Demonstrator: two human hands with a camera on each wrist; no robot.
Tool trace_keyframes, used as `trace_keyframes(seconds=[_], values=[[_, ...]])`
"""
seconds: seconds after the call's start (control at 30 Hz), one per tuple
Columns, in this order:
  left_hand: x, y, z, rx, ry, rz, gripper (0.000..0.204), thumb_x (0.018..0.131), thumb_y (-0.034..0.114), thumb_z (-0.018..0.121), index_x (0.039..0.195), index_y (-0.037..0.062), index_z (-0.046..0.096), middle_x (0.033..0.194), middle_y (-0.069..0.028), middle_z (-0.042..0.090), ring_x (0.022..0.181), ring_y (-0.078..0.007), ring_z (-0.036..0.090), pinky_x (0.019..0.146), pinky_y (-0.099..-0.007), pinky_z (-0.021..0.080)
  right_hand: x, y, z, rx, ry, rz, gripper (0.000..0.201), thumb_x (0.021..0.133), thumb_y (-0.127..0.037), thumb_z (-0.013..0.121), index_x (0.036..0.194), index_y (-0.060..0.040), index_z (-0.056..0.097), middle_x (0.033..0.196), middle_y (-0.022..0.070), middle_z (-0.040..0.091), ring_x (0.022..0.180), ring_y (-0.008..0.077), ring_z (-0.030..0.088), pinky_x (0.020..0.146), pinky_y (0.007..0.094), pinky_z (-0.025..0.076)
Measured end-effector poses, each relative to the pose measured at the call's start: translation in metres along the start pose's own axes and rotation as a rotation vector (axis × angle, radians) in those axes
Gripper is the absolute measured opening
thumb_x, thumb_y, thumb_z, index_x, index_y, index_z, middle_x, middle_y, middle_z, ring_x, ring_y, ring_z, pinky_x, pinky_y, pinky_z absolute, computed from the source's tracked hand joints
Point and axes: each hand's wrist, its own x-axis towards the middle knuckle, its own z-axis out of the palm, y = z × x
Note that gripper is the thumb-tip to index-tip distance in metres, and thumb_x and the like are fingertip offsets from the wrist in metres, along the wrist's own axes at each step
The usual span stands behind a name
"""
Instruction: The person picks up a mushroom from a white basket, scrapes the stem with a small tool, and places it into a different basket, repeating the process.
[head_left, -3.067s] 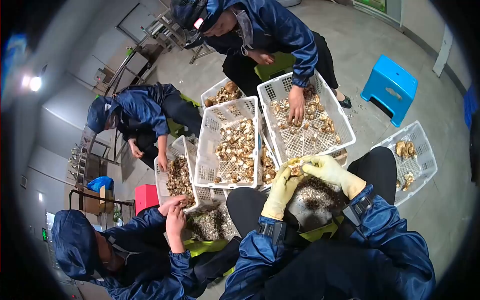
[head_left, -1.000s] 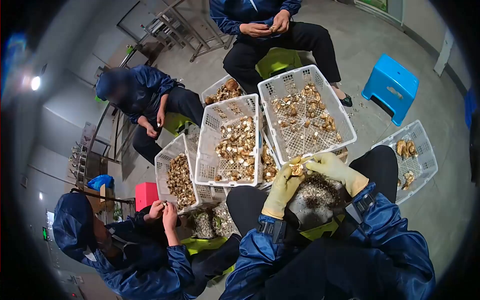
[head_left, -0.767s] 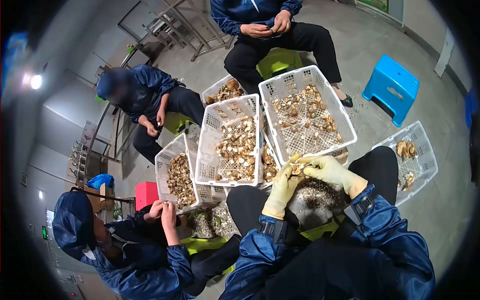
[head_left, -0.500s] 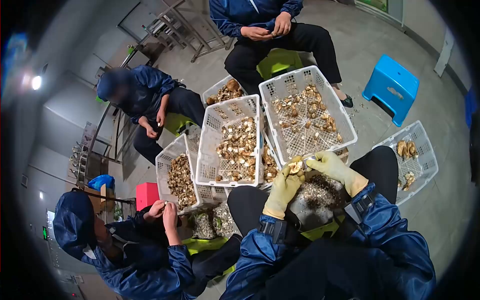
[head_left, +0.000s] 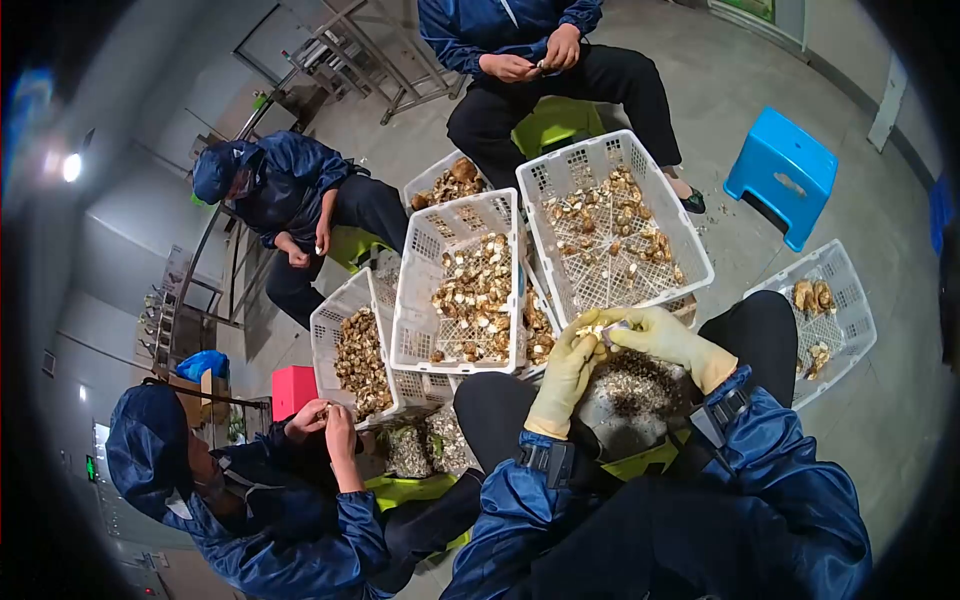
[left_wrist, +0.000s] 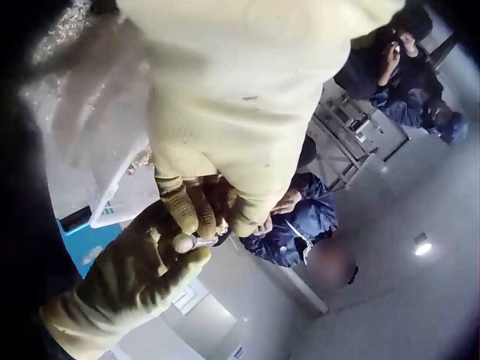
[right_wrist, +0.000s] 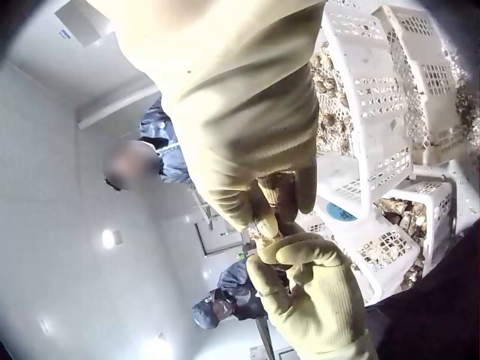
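My left hand [head_left: 563,385], in a pale yellow rubber glove, holds a brown-and-white mushroom [head_left: 592,331] by its fingertips, over my lap. My right hand [head_left: 672,346], gloved alike, meets it from the right and pinches a small thin blade [head_left: 613,328] against the mushroom. In the left wrist view, a shiny metal bit of the blade [left_wrist: 202,241] shows between the two gloves; its handle is hidden in the fingers. The right wrist view has both gloves' fingertips together, with a pale edge of mushroom [right_wrist: 260,239] between them.
A white crate [head_left: 690,290] with scattered mushrooms stands just ahead, and a fuller crate [head_left: 400,345] to its left. Dark trimmings [head_left: 640,385] lie beneath my hands. At the right are another crate [head_left: 858,345] and a blue stool [head_left: 785,165]. Several people sit around, hands busy.
The person opposite has drawn a hand out of the crate and sits back. My hands stay in place; the mushroom has been turned, and the right hand has closed in on it since half a second ago.
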Motion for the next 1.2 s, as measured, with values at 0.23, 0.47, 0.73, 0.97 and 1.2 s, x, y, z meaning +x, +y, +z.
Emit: trace_keyframes(seconds=[0.23, 0.47, 0.73, 0.97, 1.2], values=[[-0.006, 0.01, 0.014, -0.117, -0.052, -0.039, 0.051, 0.097, 0.011, 0.062, 0.144, 0.0017, 0.045, 0.099, -0.0029, 0.06, 0.082, -0.0097, 0.056, 0.076, -0.0253, 0.051, 0.0, -0.008, -0.011, -0.063, 0.002, 0.103, 0.032, 0.098, -0.017, 0.061, 0.124, 0.0017, 0.064, 0.104, 0.0045, 0.07, 0.091, 0.0111, 0.065, 0.08, 0.0253, 0.054], [-0.005, 0.009, 0.013, -0.107, -0.029, -0.066, 0.046, 0.098, 0.01, 0.059, 0.142, 0.0028, 0.047, 0.106, -0.0037, 0.061, 0.087, -0.0098, 0.056, 0.081, -0.027, 0.05, -0.003, -0.013, -0.007, -0.116, 0.044, 0.109, 0.028, 0.096, -0.015, 0.063, 0.119, 0.0002, 0.068, 0.097, 0.0025, 0.071, 0.086, 0.009, 0.064, 0.078, 0.0241, 0.052], [-0.004, 0.005, 0.005, -0.038, -0.068, -0.023, 0.045, 0.1, 0.011, 0.057, 0.142, 0.0016, 0.046, 0.109, -0.0037, 0.061, 0.087, -0.0098, 0.057, 0.083, -0.027, 0.05, -0.006, -0.015, -0.005, -0.111, -0.056, 0.056, 0.033, 0.097, -0.013, 0.063, 0.127, 0.0007, 0.062, 0.108, 0.0042, 0.07, 0.093, 0.01, 0.064, 0.083, 0.0262, 0.054], [-0.007, 0.011, 0.008, -0.001, -0.086, -0.021, 0.051, 0.097, 0.015, 0.064, 0.143, 0.0009, 0.045, 0.112, -0.0047, 0.061, 0.089, -0.0099, 0.057, 0.083, -0.0262, 0.049, -0.007, -0.01, -0.002, -0.038, -0.07, -0.04, 0.029, 0.097, -0.013, 0.061, 0.123, 0.0004, 0.065, 0.102, 0.0038, 0.07, 0.089, 0.0103, 0.064, 0.08, 0.0255, 0.054], [-0.005, 0.007, 0.0, -0.059, -0.17, -0.031, 0.056, 0.095, 0.015, 0.066, 0.143, 0.0001, 0.042, 0.128, -0.0133, 0.057, 0.108, -0.0197, 0.059, 0.094, -0.0351, 0.049, -0.01, -0.023, -0.009, -0.118, -0.081, 0.046, 0.031, 0.097, -0.015, 0.063, 0.125, -0.0003, 0.064, 0.098, 0.0024, 0.069, 0.083, 0.0091, 0.064, 0.077, 0.0249, 0.053]])
